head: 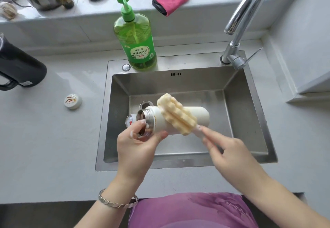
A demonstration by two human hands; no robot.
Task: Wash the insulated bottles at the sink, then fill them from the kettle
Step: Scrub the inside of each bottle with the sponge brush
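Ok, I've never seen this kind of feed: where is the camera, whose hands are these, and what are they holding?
One picture, from a camera worn on a person's head, looking down. No machine: two bare hands. The left hand holds a white bottle by its open metal neck, sideways over the sink. The right hand pinches the handle of a yellow sponge brush, whose head lies against the bottle's outside. A green soap bottle stands behind the sink, the tap at its right. On the counter left: a small white lid and a dark jug.
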